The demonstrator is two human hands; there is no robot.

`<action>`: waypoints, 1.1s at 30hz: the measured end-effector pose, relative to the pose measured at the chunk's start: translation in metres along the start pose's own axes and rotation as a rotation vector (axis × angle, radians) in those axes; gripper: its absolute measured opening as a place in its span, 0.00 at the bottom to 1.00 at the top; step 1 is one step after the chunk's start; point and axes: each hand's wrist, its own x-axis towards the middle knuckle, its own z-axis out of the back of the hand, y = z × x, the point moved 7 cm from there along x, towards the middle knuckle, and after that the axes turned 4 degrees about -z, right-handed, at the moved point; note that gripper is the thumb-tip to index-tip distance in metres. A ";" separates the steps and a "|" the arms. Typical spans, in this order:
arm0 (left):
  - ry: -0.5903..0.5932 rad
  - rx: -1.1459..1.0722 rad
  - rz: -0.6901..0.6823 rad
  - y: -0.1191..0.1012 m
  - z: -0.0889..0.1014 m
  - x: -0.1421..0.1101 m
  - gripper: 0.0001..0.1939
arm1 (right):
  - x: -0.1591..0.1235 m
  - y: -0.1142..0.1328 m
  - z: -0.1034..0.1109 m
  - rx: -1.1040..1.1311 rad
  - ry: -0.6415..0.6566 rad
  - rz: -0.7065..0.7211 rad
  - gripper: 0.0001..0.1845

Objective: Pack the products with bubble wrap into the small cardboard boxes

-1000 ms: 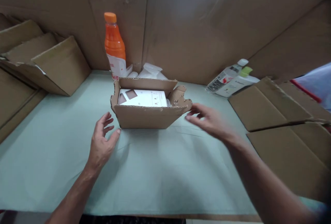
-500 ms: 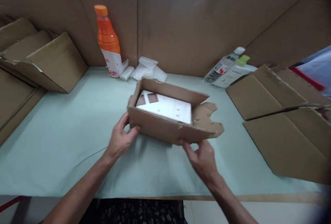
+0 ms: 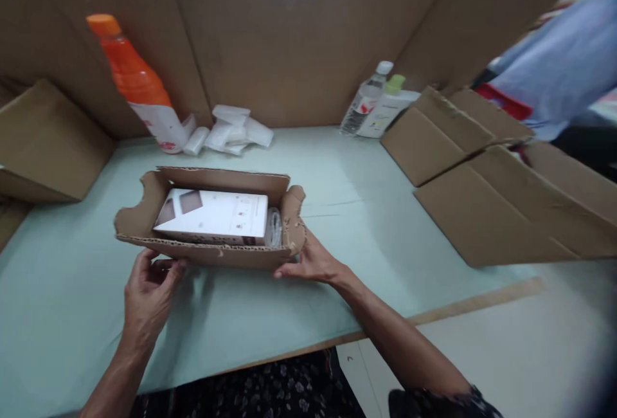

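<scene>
An open brown cardboard box (image 3: 207,254) is held just above the pale green table (image 3: 337,186). Inside it lies a white product box (image 3: 214,215) with brown squares printed on it, and something clear and plastic-wrapped sits at its right end. My left hand (image 3: 147,292) grips the box's front left corner from below, fingers curled under it. My right hand (image 3: 311,260) holds the front right corner, thumb along the torn side flap.
An orange drink bottle (image 3: 132,80) leans at the back left beside white plastic packets (image 3: 231,128). A clear bottle (image 3: 364,99) and a green-capped white one (image 3: 385,103) lie at the back. Flattened cardboard (image 3: 486,193) covers the right side. Cardboard walls surround the table. A person in blue (image 3: 559,64) is at the far right.
Both hands reached the box, took hold of it, and drew it toward me and to the left. The view swung to the right.
</scene>
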 end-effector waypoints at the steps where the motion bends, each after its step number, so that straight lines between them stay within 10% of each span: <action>1: 0.004 -0.051 0.025 0.001 -0.008 0.002 0.26 | 0.003 -0.006 0.002 0.022 -0.013 0.012 0.64; 6: 0.156 -0.164 0.015 -0.016 -0.088 0.017 0.27 | -0.019 -0.037 0.051 -0.004 -0.277 -0.032 0.56; 13: 0.547 -0.353 -0.175 -0.081 -0.289 0.034 0.39 | -0.082 -0.093 0.179 -0.179 -0.725 -0.276 0.43; 20: 1.032 -0.410 -0.149 -0.129 -0.465 0.013 0.52 | -0.081 -0.135 0.267 -0.262 -1.049 -0.236 0.45; 26: 1.101 -0.419 -0.166 -0.138 -0.535 0.012 0.55 | -0.076 -0.168 0.263 -0.236 -1.002 -0.348 0.44; 33: 1.183 -0.407 -0.245 -0.135 -0.561 0.014 0.53 | -0.082 -0.192 0.265 -0.136 -0.984 -0.410 0.41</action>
